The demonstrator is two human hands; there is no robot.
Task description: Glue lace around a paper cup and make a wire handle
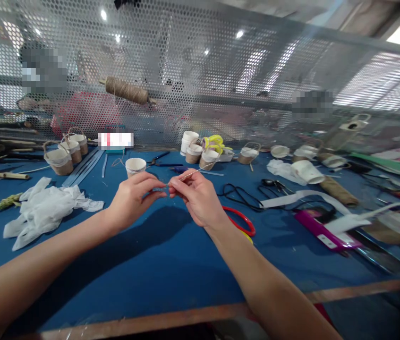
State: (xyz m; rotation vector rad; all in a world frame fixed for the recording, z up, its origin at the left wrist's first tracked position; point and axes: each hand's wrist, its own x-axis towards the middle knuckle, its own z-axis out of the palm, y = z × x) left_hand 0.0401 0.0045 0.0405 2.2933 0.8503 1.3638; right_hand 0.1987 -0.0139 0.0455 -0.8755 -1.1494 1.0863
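Both my hands meet above the blue table [171,264], fingertips almost touching. My left hand [134,196] is pinched shut on the end of a thin pale thread [166,184]. My right hand [196,196] is also pinched; a thin needle-like piece [196,173] sticks out of its fingers up and to the right. A white paper cup [135,166] stands just behind my left hand. Red-handled scissors [242,221] lie right beside my right wrist.
Crumpled white fabric [44,210] lies at left. Twine-wrapped cup baskets [63,158] stand at back left, more cups [200,153] at back centre. Black scissors [270,186], white ribbon [302,196], a twine roll [337,191] and a magenta tool [322,231] lie at right. Other people sit behind the mesh screen [200,71].
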